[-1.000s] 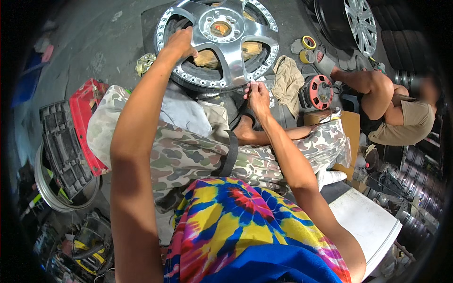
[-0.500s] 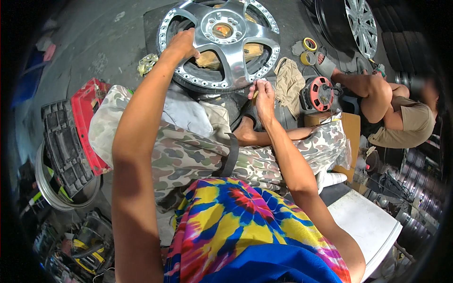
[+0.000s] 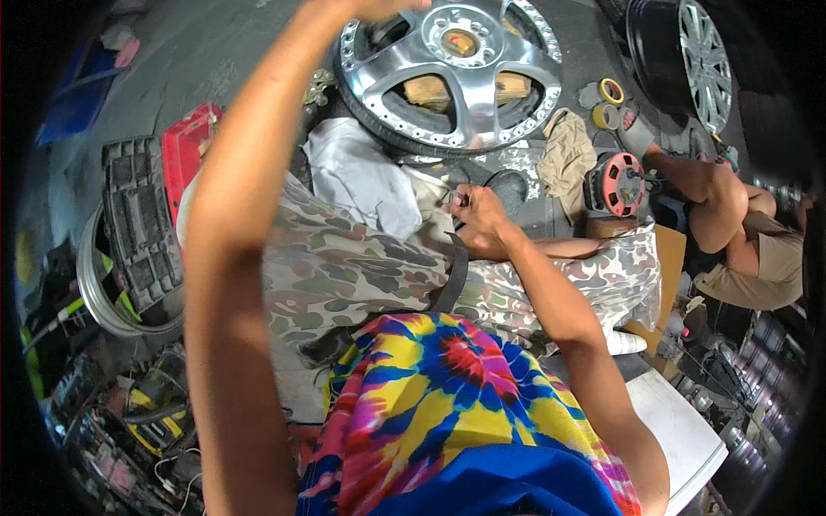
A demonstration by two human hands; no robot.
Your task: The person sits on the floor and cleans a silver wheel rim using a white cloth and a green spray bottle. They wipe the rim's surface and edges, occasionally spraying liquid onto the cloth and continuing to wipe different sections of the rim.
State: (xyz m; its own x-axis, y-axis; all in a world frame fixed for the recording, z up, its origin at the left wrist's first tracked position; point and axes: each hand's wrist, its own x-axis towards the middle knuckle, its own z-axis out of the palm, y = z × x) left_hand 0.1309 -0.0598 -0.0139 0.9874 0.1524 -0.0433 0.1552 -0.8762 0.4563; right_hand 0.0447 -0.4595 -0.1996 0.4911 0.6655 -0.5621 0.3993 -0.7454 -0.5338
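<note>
The left hand (image 3: 379,7) reaches to the far edge of the view above the silver wheel (image 3: 449,73), and its grip cannot be told. The right hand (image 3: 477,222) pinches a small dark object (image 3: 457,199) just near of the wheel, over the camouflage trousers (image 3: 344,267).

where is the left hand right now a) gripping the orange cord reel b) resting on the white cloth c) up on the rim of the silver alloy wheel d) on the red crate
c: the left hand reaches up to the top edge of the silver alloy wheel, far from the cord reel and the white cloth.
</note>
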